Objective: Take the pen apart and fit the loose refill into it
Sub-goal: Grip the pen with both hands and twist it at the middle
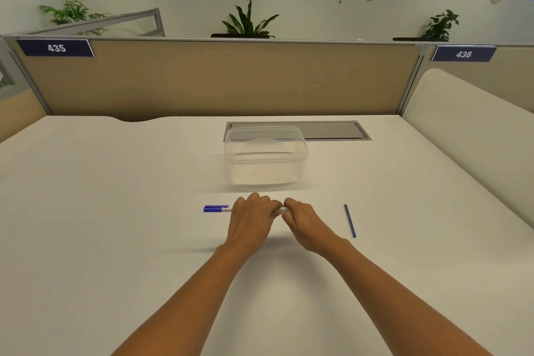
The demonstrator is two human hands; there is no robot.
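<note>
A pen (216, 208) with a white barrel and a blue clip end lies level, just above the white table. My left hand (250, 218) is closed around its middle, so only the blue end sticks out to the left. My right hand (300, 221) grips the pen's right end, and a short piece of white barrel shows between the two hands. The tip is hidden inside my right fist. A thin blue loose refill (350, 220) lies on the table to the right of my right hand, apart from it.
A clear plastic container (265, 154) with a lid stands just behind my hands. Behind it a grey cable hatch (332, 130) is set into the table (115, 211). A tan partition closes the far edge, and a cream divider runs along the right.
</note>
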